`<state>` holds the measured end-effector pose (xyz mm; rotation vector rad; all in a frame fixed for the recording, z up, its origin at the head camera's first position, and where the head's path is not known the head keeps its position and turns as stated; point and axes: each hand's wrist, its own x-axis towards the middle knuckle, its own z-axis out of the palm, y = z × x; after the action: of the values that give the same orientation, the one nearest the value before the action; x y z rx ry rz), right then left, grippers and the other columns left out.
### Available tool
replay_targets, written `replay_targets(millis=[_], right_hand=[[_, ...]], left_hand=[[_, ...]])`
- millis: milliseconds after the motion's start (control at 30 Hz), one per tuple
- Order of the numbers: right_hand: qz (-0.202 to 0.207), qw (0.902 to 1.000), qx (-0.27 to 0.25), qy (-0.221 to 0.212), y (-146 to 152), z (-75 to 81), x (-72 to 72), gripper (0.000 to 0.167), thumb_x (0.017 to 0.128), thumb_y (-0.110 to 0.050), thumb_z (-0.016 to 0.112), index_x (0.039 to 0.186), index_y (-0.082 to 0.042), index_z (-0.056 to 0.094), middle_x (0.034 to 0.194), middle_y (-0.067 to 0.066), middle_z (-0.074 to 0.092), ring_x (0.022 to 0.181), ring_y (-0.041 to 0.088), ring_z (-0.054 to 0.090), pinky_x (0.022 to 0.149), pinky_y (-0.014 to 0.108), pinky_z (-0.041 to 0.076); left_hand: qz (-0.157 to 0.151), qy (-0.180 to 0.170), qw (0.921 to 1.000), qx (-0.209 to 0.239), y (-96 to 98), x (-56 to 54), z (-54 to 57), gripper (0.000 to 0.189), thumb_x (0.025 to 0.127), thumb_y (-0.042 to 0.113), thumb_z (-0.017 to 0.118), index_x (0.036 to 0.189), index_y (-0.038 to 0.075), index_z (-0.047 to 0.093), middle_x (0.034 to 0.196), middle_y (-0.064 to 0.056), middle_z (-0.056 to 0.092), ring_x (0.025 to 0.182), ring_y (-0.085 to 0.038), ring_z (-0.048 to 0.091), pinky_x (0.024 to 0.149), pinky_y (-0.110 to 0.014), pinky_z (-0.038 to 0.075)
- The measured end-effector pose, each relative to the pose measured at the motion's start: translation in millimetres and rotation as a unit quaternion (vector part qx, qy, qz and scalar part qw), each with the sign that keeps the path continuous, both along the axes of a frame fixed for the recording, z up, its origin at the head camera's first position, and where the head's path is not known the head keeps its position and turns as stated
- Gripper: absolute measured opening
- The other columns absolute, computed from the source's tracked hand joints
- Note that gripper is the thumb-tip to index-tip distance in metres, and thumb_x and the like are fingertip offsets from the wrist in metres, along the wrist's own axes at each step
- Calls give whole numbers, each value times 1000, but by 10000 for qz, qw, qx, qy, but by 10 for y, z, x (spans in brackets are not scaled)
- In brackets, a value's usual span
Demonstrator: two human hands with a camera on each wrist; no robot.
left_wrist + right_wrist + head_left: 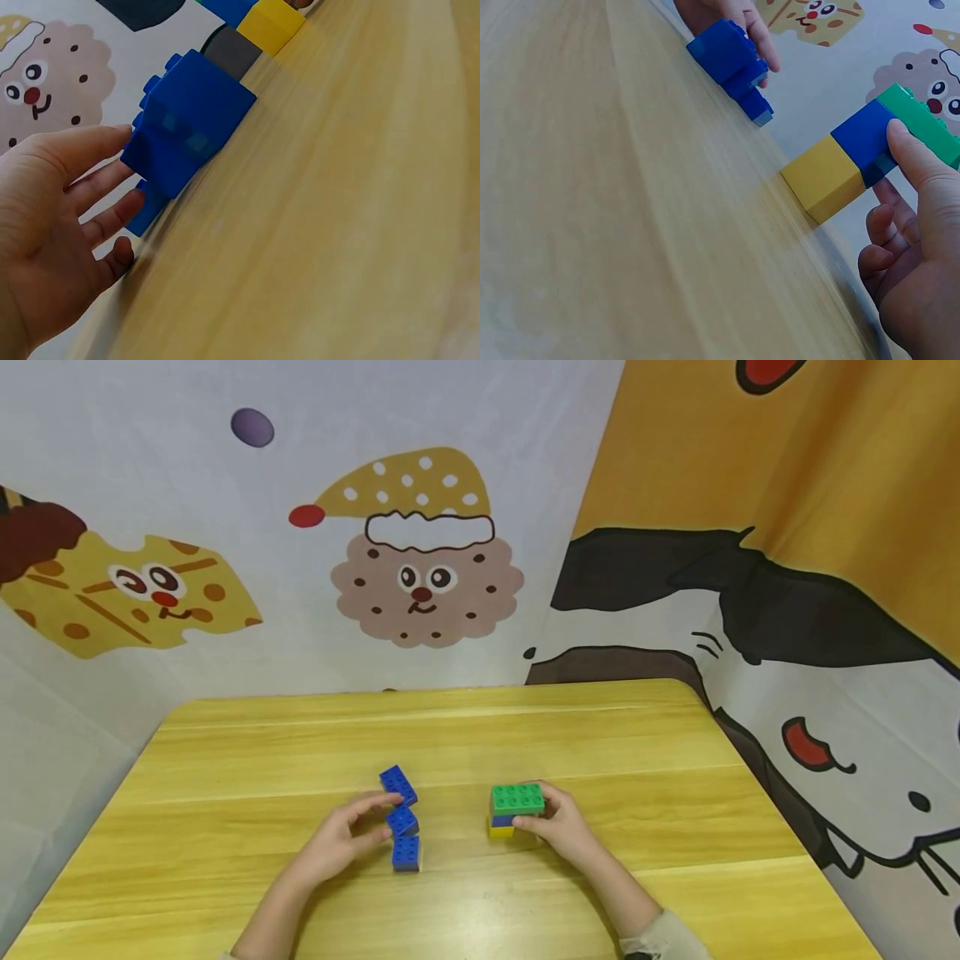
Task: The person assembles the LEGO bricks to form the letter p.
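Stacked bricks [517,798], green over blue over yellow, are pinched in the grip of my right hand [562,831], thumb against the near side and fingers reaching behind, with the yellow base down at the worktop [600,735], though I cannot tell whether it touches. My left hand [335,841] is loose, thumb and fingers parted and gently bent beside three blue bricks [402,820], contact unclear to me. Those lie in an uneven row, left of the stack and apart from it.

Green brick [924,124] partly beyond the right wrist view's right edge, left hand [731,9] partly beyond its top.
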<state>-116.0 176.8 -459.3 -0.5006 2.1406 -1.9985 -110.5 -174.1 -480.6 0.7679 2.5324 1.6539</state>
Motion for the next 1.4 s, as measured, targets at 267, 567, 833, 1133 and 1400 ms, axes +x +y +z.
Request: replay_targets(millis=[267, 567, 833, 1133, 1400], right_hand=[[-13, 10000, 32, 2, -2, -7, 10, 39, 84, 4, 70, 120, 9, 56, 95, -1, 65, 54, 7, 46, 46, 23, 40], [-95, 9999, 51, -55, 9, -27, 6, 39, 83, 3, 70, 120, 9, 56, 94, -2, 65, 56, 7, 48, 47, 22, 40], [-75, 10000, 42, -27, 0, -23, -2, 40, 84, 3, 70, 120, 9, 55, 95, -2, 65, 58, 8, 49, 47, 22, 40], [-46, 10000, 70, 36, 35, -199, -87, 40, 84, 3, 69, 122, 7, 56, 99, 0, 65, 58, 10, 50, 46, 25, 40], [-67, 9998, 15, 161, 51, -305, -111, 39, 84, -2, 72, 120, 4, 58, 98, 3, 66, 57, 9, 49, 45, 23, 39]], left_hand=[[-61, -346, 9994, -51, 4, -13, -75, 44, 89, 18, 68, 132, 12, 57, 133, 0, 56, 118, -25, 52, 98, -47, 38], [-89, -643, 9979, -85, 30, -30, -118, 44, 91, 21, 67, 133, 15, 56, 135, -1, 54, 123, -26, 48, 102, -51, 34], [-137, -516, 9985, -146, 8, -45, -119, 42, 92, 19, 66, 132, 12, 57, 134, -7, 54, 115, -26, 52, 98, -47, 39], [-161, -642, 9978, -7, 8, -48, -103, 41, 91, 20, 67, 130, 13, 59, 130, -5, 56, 110, -25, 53, 93, -38, 44], [96, -568, 9983, 23, 42, -35, -109, 40, 86, 9, 70, 125, 8, 61, 115, -4, 60, 98, -26, 54, 82, -30, 47]])
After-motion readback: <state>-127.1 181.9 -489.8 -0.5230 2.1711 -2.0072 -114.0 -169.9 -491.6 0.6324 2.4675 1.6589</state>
